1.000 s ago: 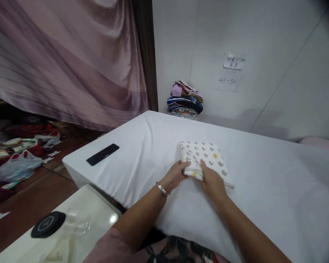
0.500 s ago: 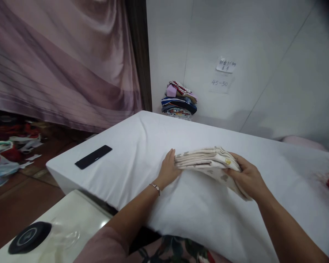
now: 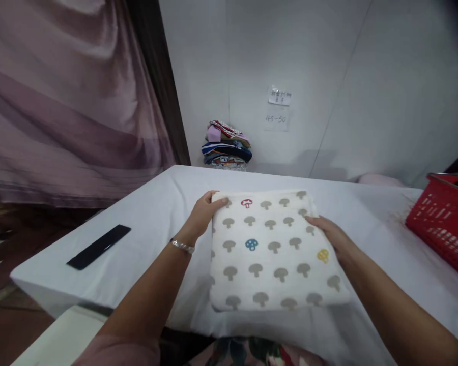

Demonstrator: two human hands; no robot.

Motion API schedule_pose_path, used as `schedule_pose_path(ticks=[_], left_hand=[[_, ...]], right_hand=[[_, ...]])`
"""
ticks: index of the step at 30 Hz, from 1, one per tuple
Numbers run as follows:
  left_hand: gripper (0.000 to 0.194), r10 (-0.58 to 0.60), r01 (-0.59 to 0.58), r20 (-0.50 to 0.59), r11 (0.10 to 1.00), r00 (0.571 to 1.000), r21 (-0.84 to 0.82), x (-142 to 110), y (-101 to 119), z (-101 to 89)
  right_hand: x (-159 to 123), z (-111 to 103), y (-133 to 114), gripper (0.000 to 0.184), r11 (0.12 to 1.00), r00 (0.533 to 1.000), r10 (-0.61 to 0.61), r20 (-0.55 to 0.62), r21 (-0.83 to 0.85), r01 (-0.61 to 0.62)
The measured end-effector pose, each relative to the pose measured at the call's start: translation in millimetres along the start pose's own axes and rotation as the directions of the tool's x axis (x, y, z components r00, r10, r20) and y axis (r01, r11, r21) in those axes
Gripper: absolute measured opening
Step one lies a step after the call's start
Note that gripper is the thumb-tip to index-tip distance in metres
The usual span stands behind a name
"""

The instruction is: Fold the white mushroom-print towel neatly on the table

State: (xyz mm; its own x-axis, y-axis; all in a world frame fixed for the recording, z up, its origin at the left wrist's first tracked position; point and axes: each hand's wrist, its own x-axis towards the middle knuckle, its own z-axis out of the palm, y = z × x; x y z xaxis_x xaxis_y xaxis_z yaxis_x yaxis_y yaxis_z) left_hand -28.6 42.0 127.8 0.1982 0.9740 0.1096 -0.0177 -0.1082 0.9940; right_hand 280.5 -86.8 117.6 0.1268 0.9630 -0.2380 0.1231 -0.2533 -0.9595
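Note:
A folded white cloth point(image 3: 275, 262) printed with grey mushrooms, plus a red, a blue and a yellow one, is spread flat in front of me above the white-covered table point(image 3: 160, 203). My left hand point(image 3: 205, 213) grips its far left corner, thumb on top and fingers underneath. On the right edge, my right hand point(image 3: 330, 235) pinches the cloth with the thumb above; the other fingers are hidden below it. The near edge of the cloth seems slightly raised off the table.
A black phone-like slab point(image 3: 99, 247) lies on the table's left side. At the right stands a red plastic basket point(image 3: 442, 223). A stack of folded clothes point(image 3: 227, 147) sits beyond the far edge by the wall, under paper signs point(image 3: 278, 96). A pink curtain point(image 3: 61, 91) hangs left.
The cloth, seen edge-on as a layered bundle before, has turned so its printed face lies towards me. Both hands shifted with it. My view swung right, bringing more of the red basket in.

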Motion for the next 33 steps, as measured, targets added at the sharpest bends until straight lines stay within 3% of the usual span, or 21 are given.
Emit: schedule_pose_path(ticks=[2,4,8,11,14,20,26,33], left_hand=[[0.046,-0.174,0.176,-0.024,0.978,0.984,0.115,9.5,-28.1,6.9],[0.045,-0.353,0.366,-0.094,0.907,0.931,0.211,13.6,-63.0,11.1],[0.057,-0.338,0.369,-0.149,0.877,0.929,0.308,6.9,-109.2,9.9],[0.065,-0.281,0.334,-0.192,0.871,0.94,0.361,-2.2,-114.4,8.4],[0.063,-0.25,0.318,-0.217,0.865,0.944,0.388,-8.7,-113.5,10.3],[0.06,-0.18,0.255,-0.22,0.886,0.959,0.387,-11.1,-128.7,12.3],[0.051,-0.092,0.192,-0.242,0.882,0.966,0.43,-11.0,-139.0,12.5],[0.054,-0.107,0.2,-0.256,0.906,0.961,0.374,-13.3,-134.1,16.5]], right_hand=[[16.0,7.7,28.7,0.054,0.998,0.998,0.055,-0.002,0.019,-0.055],[28.6,12.7,56.6,0.049,0.993,0.993,0.114,-0.043,-0.033,-0.115],[40.5,11.0,88.8,0.054,0.968,0.976,0.041,-0.212,-0.234,-0.092],[43.2,5.1,90.1,0.053,0.87,0.934,-0.123,-0.336,-0.489,-0.061],[46.4,3.6,81.0,0.04,0.766,0.913,-0.252,-0.32,-0.642,-0.014],[59.1,17.7,60.3,0.036,0.574,0.962,-0.121,-0.243,-0.808,-0.132],[64.3,30.7,55.8,0.034,0.514,0.957,-0.154,-0.245,-0.847,-0.134],[61.1,36.0,54.2,0.024,0.548,0.944,-0.225,-0.242,-0.832,-0.083]])
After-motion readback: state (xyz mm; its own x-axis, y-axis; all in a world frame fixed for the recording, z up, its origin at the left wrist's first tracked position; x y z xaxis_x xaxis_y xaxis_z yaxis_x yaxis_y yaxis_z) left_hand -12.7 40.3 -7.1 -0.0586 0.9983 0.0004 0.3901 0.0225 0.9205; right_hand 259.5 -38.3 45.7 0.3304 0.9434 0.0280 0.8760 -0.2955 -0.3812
